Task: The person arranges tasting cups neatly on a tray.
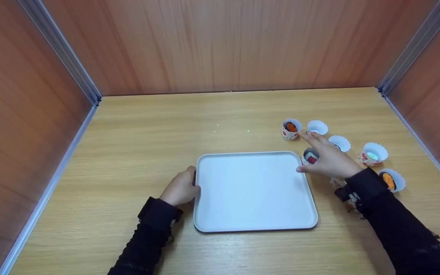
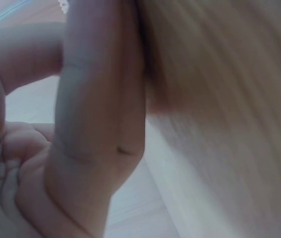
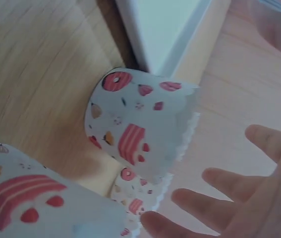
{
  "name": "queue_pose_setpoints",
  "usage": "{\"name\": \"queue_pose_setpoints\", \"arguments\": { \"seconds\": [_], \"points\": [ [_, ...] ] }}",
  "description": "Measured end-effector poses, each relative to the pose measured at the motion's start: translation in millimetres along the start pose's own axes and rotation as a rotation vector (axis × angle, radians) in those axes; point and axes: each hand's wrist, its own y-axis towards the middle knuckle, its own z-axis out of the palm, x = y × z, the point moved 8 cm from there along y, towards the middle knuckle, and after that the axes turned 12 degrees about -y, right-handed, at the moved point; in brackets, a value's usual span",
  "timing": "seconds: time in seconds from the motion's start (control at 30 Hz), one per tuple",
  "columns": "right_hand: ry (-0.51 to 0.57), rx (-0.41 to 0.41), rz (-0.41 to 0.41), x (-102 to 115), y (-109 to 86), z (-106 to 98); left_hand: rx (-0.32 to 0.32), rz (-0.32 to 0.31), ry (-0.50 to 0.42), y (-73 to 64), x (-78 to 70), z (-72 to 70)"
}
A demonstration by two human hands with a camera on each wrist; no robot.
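A white rectangular tray [image 1: 254,193] lies on the wooden table in the head view. My left hand [image 1: 181,186] grips its left edge, thumb over the rim; close up, its bent fingers [image 2: 98,99] fill much of the left wrist view. Over the tray's right edge hovers my right hand [image 1: 332,158], fingers spread and holding nothing. Beneath it a paper cup [image 1: 310,156] with red and white contents stands against the tray's upper right side. Printed cakes and donuts cover this cup [image 3: 140,119] in the right wrist view, beside the tray corner [image 3: 160,29].
Several more paper cups stand around my right arm: one with orange-red contents [image 1: 291,129], a pale cup [image 1: 317,127], one with pale green contents [image 1: 372,154] and one with orange contents [image 1: 392,180]. My forearm partly hides others. Wood-look panels [image 1: 220,46] enclose the table.
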Motion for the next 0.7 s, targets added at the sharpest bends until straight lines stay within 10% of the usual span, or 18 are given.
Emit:
{"name": "queue_pose_setpoints", "arguments": {
  "seconds": [0.7],
  "points": [
    [0.005,0.038,-0.042,-6.0,14.1,3.0,-0.010,0.036,0.005,-4.3,-2.8,-0.5]
  ]
}}
